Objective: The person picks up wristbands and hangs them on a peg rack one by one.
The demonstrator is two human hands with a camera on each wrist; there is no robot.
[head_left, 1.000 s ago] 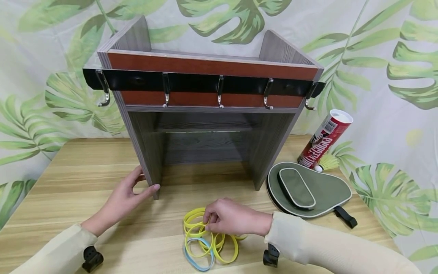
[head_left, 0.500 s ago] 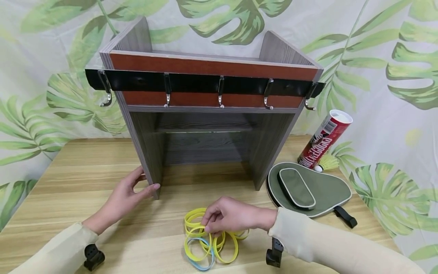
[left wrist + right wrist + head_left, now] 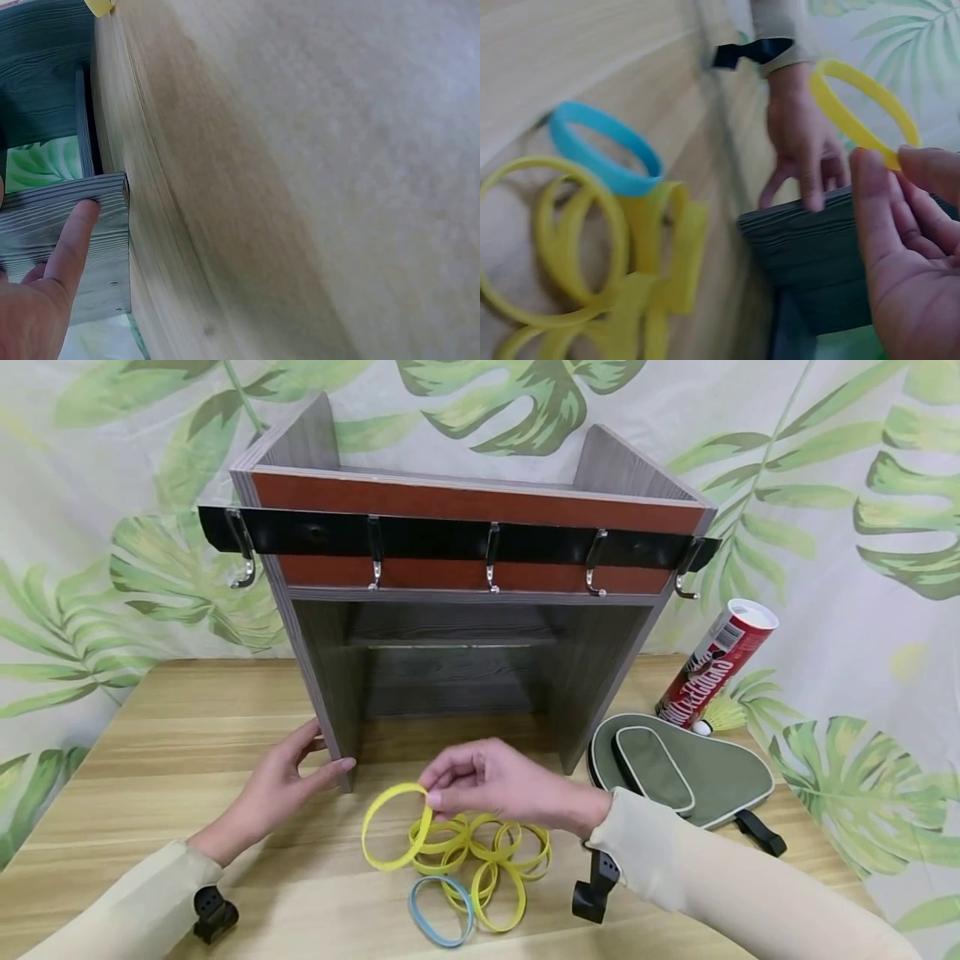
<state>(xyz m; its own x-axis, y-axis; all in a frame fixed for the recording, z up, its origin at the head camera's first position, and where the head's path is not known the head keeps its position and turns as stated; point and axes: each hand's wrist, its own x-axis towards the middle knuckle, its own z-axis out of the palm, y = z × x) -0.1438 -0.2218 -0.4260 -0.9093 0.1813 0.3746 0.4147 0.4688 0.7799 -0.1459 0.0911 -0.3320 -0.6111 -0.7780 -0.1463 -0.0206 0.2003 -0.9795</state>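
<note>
A yellow silicone wristband point(image 3: 367, 839) is raised above the tabletop, pinched between the thumb and fingers of my right hand point(image 3: 502, 785). In the right wrist view that wristband point(image 3: 862, 131) stands up from the fingertips. Below it lies a loose pile of several yellow wristbands point(image 3: 495, 852), with one blue wristband point(image 3: 442, 914) at its near side. My left hand point(image 3: 273, 789) holds the lower left side panel of a grey wooden shelf point(image 3: 322, 693). The thumb crosses the panel's front edge, and the other fingers lie at its outer side, partly hidden.
Across the shelf's front runs a black rail point(image 3: 442, 535) with several metal hooks. At right lie a green paddle case point(image 3: 720, 777), a red tube point(image 3: 716, 664) and a yellow shuttlecock point(image 3: 723, 714). A leaf-patterned cloth point(image 3: 810, 527) hangs behind the wooden table point(image 3: 202, 718).
My right hand has lifted one yellow wristband up out of the pile. The blue wristband now lies clearly apart in front. The left hand keeps its place on the shelf panel.
</note>
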